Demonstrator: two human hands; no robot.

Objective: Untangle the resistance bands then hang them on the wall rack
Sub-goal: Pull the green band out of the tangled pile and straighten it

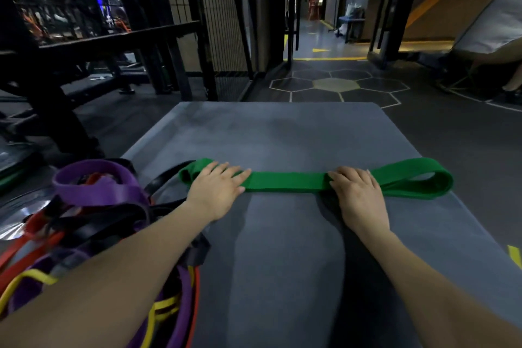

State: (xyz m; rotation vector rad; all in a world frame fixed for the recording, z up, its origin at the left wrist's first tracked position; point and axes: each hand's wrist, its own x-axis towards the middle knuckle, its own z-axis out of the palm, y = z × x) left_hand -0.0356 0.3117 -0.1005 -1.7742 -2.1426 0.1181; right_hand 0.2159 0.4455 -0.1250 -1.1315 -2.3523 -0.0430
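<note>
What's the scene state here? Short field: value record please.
surface: grey mat
green band: laid flat across the mat, free of the pile
left hand: fingers straight, pressing the band's left end
right hand: resting flat on the band, right of middle
tangled pile: purple, black, red and yellow bands at the mat's left edge
wall rack: not identifiable

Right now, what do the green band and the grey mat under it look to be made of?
Green band: probably rubber or latex, matte; it lies flat and limp in layers, and its right end curls into soft open loops. Grey mat: likely foam or rubber, with a dull, slightly mottled surface and rounded corners; the exact material is unclear.
</note>
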